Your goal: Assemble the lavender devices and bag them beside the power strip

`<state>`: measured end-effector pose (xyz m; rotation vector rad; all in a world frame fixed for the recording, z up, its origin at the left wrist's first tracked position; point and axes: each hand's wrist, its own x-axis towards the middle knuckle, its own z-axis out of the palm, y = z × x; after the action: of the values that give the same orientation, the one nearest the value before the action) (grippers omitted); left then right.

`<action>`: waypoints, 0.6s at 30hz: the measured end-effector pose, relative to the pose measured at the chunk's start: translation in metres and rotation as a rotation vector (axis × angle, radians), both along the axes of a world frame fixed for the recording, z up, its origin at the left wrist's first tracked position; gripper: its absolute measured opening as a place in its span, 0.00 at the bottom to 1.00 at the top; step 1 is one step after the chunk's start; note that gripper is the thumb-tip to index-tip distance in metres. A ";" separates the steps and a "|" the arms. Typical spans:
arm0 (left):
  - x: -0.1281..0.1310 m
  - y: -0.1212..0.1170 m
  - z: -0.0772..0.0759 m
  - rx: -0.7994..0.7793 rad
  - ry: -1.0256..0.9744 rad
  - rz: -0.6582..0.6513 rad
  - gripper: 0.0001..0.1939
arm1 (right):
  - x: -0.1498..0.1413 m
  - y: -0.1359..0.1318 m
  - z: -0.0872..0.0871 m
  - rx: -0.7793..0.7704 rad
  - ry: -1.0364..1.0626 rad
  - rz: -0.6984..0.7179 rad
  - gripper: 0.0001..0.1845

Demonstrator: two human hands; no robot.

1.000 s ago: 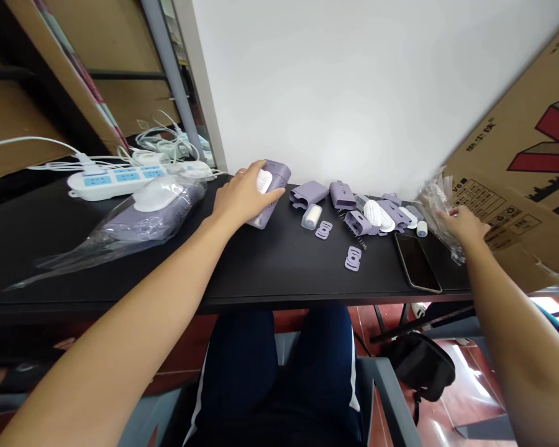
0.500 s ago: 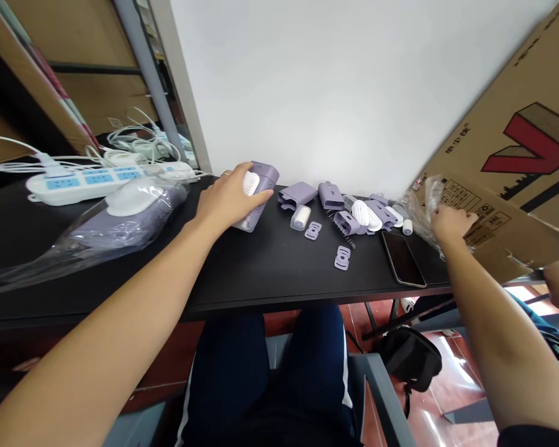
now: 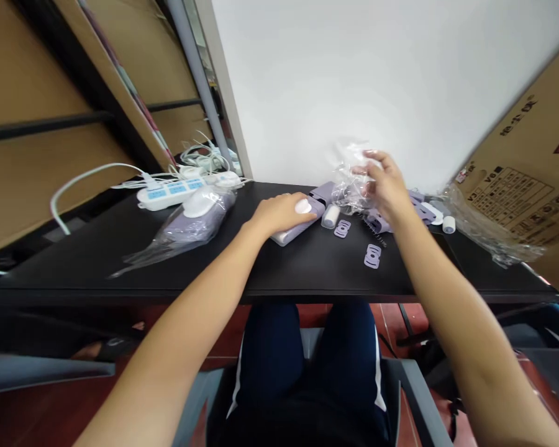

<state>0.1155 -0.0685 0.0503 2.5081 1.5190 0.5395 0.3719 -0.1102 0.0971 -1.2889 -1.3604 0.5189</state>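
device (image 3: pixel 300 227) lies on the worktop (image 3: pixel 307 270) under the left hand (image 3: pixel 279 214), which grips it, likely to steady it; the right hand (image 3: pixel 387 185) pinches a clear bag (image 3: pixel 350 186) raised, perhaps to clear the purple parts (image 3: pixel 372 256). a bagged unit (image 3: pixel 193 222) lies apart, just beside the power strip (image 3: pixel 170 194).

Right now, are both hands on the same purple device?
No, the left hand grips a purple device, while the right hand holds clear plastic wrapping.
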 end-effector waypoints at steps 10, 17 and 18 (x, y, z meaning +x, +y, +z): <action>-0.019 0.031 0.012 -0.252 -1.418 -0.146 0.27 | -0.074 0.008 -0.032 -0.045 0.012 0.346 0.28; -0.025 0.033 0.014 -0.200 -1.555 -0.031 0.20 | -0.040 -0.001 -0.023 -0.194 -0.132 0.408 0.32; -0.026 0.033 0.015 -0.188 -1.560 -0.017 0.21 | -0.036 -0.003 -0.021 -0.224 -0.169 0.464 0.33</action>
<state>0.0893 -0.0360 0.0655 1.1270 0.7580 1.6372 0.3357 -0.1129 0.0761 -1.2127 -1.7972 0.9172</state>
